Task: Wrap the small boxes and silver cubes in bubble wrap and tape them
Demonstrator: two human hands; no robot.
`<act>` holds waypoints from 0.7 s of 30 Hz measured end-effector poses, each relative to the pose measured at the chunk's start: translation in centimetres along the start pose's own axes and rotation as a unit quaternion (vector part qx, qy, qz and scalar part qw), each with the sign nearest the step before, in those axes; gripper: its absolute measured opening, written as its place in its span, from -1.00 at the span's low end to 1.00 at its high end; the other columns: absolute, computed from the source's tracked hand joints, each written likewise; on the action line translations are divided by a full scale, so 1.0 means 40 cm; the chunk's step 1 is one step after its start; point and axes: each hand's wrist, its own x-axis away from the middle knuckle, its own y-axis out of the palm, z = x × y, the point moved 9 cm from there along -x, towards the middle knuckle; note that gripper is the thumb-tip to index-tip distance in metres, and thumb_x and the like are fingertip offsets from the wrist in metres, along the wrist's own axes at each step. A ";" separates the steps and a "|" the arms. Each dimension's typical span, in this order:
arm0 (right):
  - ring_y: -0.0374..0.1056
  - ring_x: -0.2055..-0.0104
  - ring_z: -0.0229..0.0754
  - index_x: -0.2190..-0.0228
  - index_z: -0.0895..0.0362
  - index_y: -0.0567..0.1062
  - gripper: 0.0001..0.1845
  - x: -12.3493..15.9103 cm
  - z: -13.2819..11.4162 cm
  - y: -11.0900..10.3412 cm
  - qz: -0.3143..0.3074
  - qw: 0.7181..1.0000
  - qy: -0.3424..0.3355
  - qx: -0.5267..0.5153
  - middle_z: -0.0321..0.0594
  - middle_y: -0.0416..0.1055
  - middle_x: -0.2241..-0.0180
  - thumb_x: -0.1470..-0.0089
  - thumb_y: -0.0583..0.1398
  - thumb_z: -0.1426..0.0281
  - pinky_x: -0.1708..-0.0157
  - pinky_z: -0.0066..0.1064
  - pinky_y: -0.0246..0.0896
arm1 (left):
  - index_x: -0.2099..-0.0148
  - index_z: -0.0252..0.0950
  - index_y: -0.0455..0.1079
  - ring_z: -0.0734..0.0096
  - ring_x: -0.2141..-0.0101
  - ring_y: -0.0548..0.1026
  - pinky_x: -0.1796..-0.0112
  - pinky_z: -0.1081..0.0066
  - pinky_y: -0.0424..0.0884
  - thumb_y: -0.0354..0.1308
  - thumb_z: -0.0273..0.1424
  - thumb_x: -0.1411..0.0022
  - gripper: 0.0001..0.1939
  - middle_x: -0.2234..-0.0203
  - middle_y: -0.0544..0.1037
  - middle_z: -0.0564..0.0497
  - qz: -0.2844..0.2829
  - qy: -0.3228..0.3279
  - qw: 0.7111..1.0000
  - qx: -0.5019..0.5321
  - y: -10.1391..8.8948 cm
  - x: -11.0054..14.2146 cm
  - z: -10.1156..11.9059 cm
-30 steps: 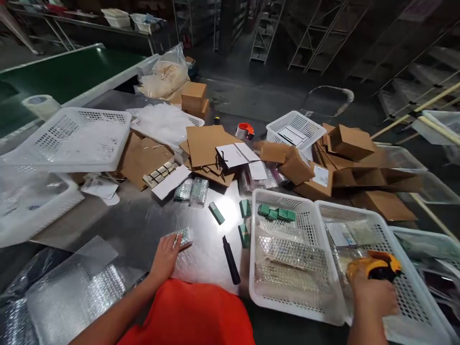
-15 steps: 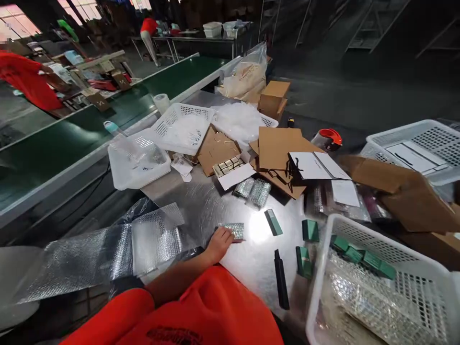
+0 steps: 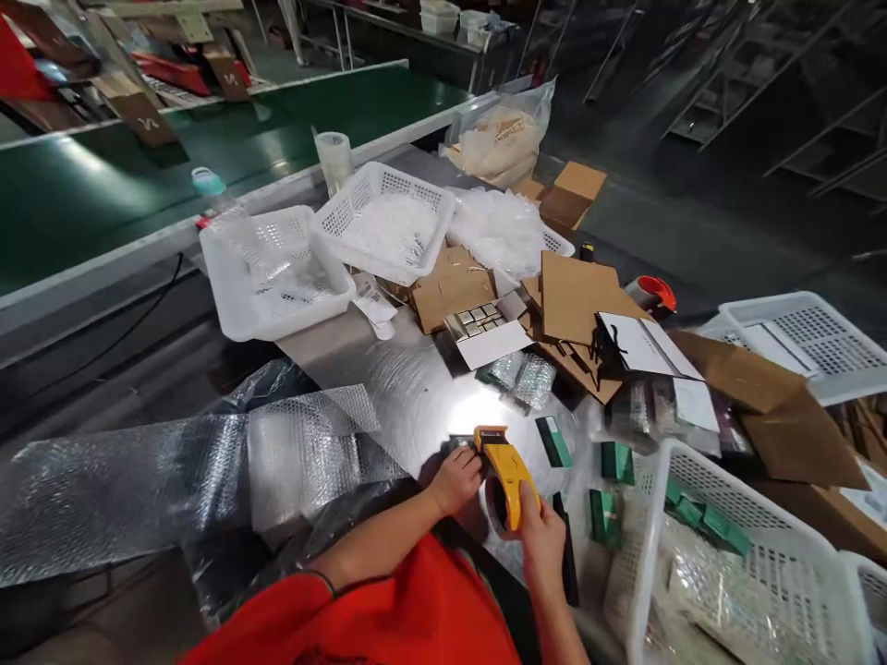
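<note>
Yellow tape dispenser [image 3: 513, 476] at the packet [image 3: 460, 442]

Curved, the dispenser tilts above the desk [image 3: 408, 392], its front end just beside the packet, the fingers of the right hand [image 3: 544, 534] wrapped around its rear. The tape roll [image 3: 493, 503] is partly hidden. The left hand [image 3: 457, 480] covers most of the packet, leaving a dark, blurred edge; whether its fingers grasp or merely press, I cannot tell.

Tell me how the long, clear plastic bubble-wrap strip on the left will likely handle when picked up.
The long, clear plastic bubble-wrap strip will probably be floppy, since its surface ripples and creases. It looks light for its size, being see-through, bubbled sheeting. It may also be somewhat slippery, judging by its glossy shine.
</note>
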 end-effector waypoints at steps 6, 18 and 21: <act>0.23 0.59 -0.17 0.55 0.14 0.47 -0.29 0.022 0.037 0.001 -0.010 0.998 0.053 0.024 -0.21 0.35 0.64 0.24 0.17 -0.30 0.66 -0.36 0.19 | 0.17 -0.22 0.46 0.22 0.09 0.48 -0.02 0.13 0.41 -0.02 -0.54 -0.36 -0.77 0.20 0.53 -0.10 0.060 -0.084 0.995 -0.016 -0.019 0.025 -0.022; 0.24 0.61 -0.16 0.62 0.14 0.45 -0.30 0.049 0.033 0.013 0.004 0.997 0.072 0.013 -0.19 0.33 0.67 0.31 0.19 -0.29 0.66 -0.35 0.20 | -0.45 -0.42 -0.11 0.10 -0.06 0.48 -0.24 0.12 0.19 0.25 -0.50 -0.02 0.00 0.03 0.56 -0.21 -0.169 -0.193 0.967 0.000 -0.054 -0.047 -0.105; 0.25 0.58 -0.16 0.65 0.13 0.45 -0.27 0.079 0.065 -0.010 0.015 0.997 0.070 0.028 -0.17 0.35 0.67 0.32 0.16 -0.33 0.62 -0.35 0.19 | -0.45 -0.35 -0.05 0.11 -0.04 0.48 -0.14 0.17 0.30 0.19 -0.55 -0.08 -0.09 0.03 0.54 -0.19 -0.181 -0.196 0.964 -0.015 -0.054 -0.048 -0.107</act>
